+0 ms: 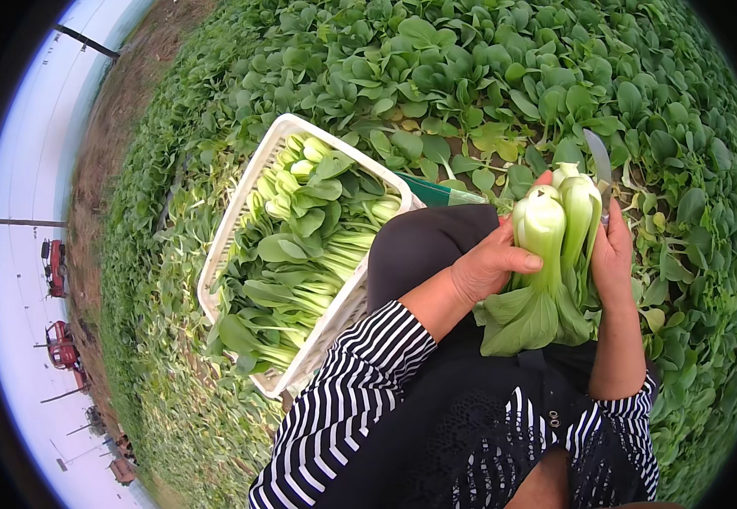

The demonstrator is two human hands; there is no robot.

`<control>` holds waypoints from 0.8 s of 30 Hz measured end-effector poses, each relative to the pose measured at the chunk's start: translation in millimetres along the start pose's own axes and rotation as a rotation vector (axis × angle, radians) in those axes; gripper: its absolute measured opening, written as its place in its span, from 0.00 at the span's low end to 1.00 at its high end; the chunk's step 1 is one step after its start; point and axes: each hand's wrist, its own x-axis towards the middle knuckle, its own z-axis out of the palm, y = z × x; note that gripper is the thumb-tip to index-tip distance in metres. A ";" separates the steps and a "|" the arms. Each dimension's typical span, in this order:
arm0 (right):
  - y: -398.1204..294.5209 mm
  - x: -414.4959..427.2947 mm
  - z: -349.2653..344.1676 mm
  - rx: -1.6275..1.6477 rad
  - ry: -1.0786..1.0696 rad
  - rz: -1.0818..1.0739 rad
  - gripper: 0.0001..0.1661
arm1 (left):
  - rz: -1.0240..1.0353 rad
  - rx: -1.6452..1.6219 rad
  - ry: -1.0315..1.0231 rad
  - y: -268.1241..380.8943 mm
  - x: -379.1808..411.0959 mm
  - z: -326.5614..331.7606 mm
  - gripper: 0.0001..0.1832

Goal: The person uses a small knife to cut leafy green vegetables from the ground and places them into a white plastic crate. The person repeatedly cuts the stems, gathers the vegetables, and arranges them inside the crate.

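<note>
Two or more heads of bok choy (543,223) are held upside down before my chest, cut bases up and leaves hanging down. My left hand (492,257) grips them from the left side, its thumb across the pale stalks. On the other side, my right hand (611,254) holds a knife with a curved metal blade (599,153) that points up, and its palm lies against the bok choy. Its fingers are partly hidden behind the stalks. A white plastic crate (343,143) beside my knee holds many heads of bok choy (298,235), laid in rows.
Dense rows of growing bok choy (457,57) surround me. Loose and yellowed leaves (496,143) lie on the soil in front. A green and white item (438,191) sits between the crate and my knee. Red vehicles (63,347) and poles stand far off at the left.
</note>
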 end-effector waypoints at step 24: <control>36.1 5.0 -56.2 0.311 0.332 0.235 0.12 | 0.438 0.201 1.193 182.1 -261.0 -100.8 0.32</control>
